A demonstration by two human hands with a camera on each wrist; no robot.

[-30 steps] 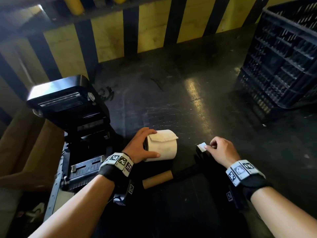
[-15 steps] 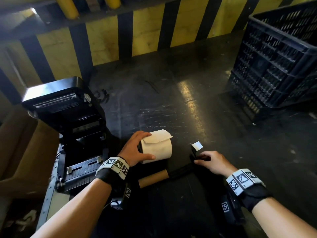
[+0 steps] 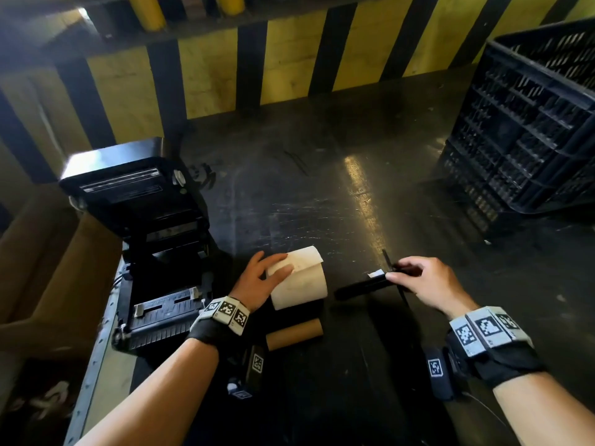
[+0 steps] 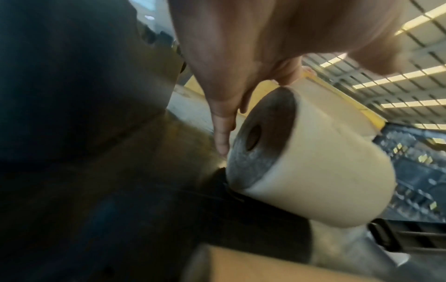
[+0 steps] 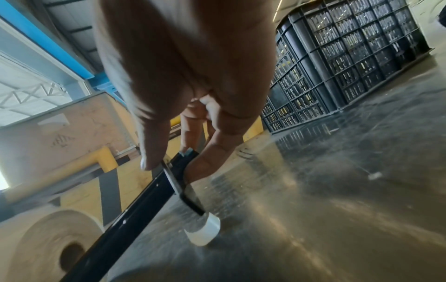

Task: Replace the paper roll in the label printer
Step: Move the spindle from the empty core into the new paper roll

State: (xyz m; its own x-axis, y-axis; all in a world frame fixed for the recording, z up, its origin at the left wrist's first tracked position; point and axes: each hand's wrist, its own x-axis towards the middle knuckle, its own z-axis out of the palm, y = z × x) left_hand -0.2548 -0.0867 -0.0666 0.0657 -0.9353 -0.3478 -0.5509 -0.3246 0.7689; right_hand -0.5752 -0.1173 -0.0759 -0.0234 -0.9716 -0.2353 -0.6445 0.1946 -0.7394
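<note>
The black label printer (image 3: 145, 233) stands open at the left of the dark table, its lid raised. My left hand (image 3: 273, 263) grips the left end of a white paper roll (image 3: 302, 284) lying just right of the printer. In the left wrist view my fingers (image 4: 224, 133) run beside the roll's (image 4: 313, 181) hollow end. My right hand (image 3: 394, 270) pinches a black spindle (image 3: 360, 286) near its flat end plate and holds it off the table, pointing toward the roll. The right wrist view shows the spindle (image 5: 135, 209) between thumb and finger.
An empty brown cardboard core (image 3: 294, 333) lies in front of the roll. A black plastic crate (image 3: 531, 130) stands at the right rear. A yellow-and-black striped wall (image 3: 289, 66) closes the back. A cardboard box (image 3: 48, 268) sits left of the table edge.
My right hand took hold of the black spindle, drew it away from the brown core and lifted it to the right. My left hand stayed on the paper roll.
</note>
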